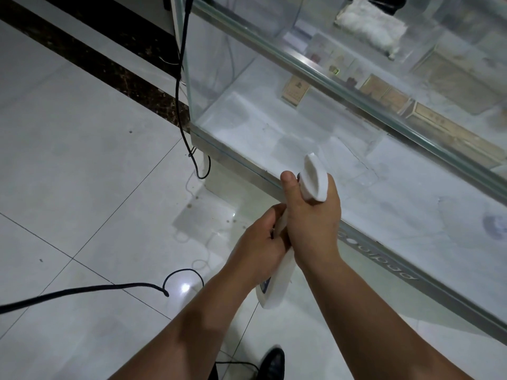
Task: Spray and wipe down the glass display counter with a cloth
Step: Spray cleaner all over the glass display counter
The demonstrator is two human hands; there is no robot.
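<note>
Both hands grip the white spray bottle [274,290] just beside the glass desk's [343,83] near edge: right hand [312,218] round its trigger head, left hand [263,239] round its neck. The cloth [370,26] lies untouched on the desk's far side. Spraying looks about to start; wiping remains.

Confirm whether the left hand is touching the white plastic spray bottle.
Touching. The head view shows the left hand curled round the neck of the white plastic spray bottle, below the right hand gripping its head.
</note>
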